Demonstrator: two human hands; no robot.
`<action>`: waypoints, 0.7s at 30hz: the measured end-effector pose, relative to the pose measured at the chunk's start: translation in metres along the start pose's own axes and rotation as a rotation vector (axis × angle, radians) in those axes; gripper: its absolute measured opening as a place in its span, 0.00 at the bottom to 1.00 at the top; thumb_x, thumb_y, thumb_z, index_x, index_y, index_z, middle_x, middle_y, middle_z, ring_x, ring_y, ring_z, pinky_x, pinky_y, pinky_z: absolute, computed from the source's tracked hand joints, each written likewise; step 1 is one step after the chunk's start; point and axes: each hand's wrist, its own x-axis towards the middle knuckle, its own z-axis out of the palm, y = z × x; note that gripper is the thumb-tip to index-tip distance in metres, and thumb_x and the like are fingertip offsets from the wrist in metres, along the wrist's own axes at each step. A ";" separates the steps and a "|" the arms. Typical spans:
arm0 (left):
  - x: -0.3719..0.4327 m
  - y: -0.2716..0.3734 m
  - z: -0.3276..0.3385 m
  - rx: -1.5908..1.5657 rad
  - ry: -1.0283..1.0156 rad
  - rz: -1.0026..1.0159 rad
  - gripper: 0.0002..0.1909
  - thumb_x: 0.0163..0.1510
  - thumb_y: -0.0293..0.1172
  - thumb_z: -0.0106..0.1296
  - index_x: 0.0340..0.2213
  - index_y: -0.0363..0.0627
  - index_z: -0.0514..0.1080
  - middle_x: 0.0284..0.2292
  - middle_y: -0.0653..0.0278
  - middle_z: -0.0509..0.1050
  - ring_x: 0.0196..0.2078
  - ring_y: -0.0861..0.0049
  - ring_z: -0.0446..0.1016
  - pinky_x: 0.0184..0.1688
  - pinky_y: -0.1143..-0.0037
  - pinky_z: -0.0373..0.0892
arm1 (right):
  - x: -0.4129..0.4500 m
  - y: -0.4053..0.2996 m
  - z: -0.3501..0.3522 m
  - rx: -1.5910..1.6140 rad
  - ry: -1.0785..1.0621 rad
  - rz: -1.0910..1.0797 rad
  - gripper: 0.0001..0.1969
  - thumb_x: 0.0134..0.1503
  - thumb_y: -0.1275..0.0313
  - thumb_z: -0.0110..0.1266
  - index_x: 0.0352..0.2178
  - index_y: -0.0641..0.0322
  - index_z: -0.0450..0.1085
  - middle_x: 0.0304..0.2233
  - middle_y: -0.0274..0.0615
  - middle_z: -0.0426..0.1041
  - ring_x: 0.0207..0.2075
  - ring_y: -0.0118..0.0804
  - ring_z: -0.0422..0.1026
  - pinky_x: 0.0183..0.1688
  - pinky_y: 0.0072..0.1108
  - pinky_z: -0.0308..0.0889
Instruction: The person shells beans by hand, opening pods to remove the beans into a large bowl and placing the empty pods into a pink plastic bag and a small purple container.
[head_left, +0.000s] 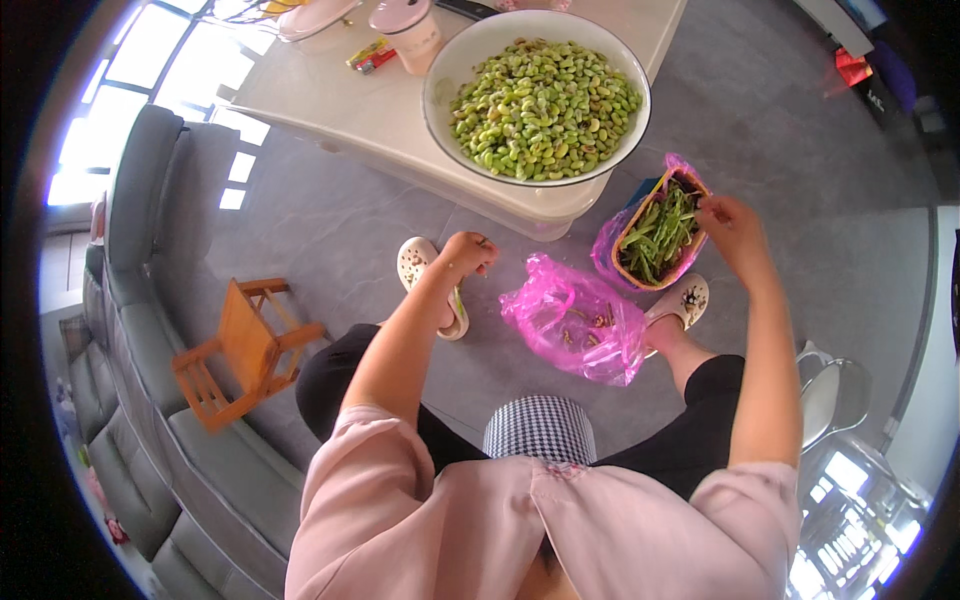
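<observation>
My left hand (470, 253) hovers above the floor near a clog, fingers curled; whether something small is in it is too fine to see. My right hand (731, 223) is at the right rim of a waste bin (616, 256), its fingers bent together, and any item between them is hidden. Green bean pods (660, 236) fill the bin, which is lined with a purple-pink plastic bag. Between my feet lies a pink plastic bag (574, 319) with a few brownish pods inside. A white enamel basin (439, 97) heaped with shelled green beans (544, 109) stands on the table corner.
The pale table (337, 97) also bears a lidded cup (409, 34) and small red and yellow packets (371, 58). A wooden stool (251, 349) stands at left before a grey sofa (217, 450). Cream clogs (416, 262) are on my feet. A transparent chair (832, 405) stands at right.
</observation>
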 end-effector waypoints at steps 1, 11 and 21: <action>0.024 -0.025 0.009 -0.091 0.131 -0.001 0.08 0.43 0.29 0.52 0.28 0.40 0.72 0.21 0.67 0.72 0.18 0.81 0.68 0.19 0.79 0.63 | -0.016 -0.021 -0.007 -0.031 -0.018 -0.057 0.14 0.46 0.69 0.54 0.33 0.67 0.69 0.29 0.47 0.73 0.32 0.36 0.72 0.34 0.23 0.65; 0.131 -0.078 0.082 -0.560 0.515 -0.186 0.14 0.42 0.27 0.50 0.35 0.43 0.70 0.22 0.64 0.72 0.21 0.79 0.69 0.22 0.78 0.65 | -0.086 -0.027 -0.033 -0.108 0.037 -0.104 0.08 0.40 0.79 0.55 0.27 0.67 0.68 0.26 0.45 0.71 0.28 0.43 0.70 0.30 0.25 0.64; 0.106 -0.047 0.102 -0.343 -0.026 -0.248 0.20 0.42 0.25 0.49 0.41 0.47 0.67 0.26 0.60 0.71 0.24 0.76 0.69 0.25 0.76 0.67 | -0.081 -0.003 -0.050 -0.076 -0.013 0.001 0.10 0.37 0.80 0.55 0.26 0.68 0.68 0.25 0.47 0.69 0.27 0.44 0.69 0.29 0.25 0.64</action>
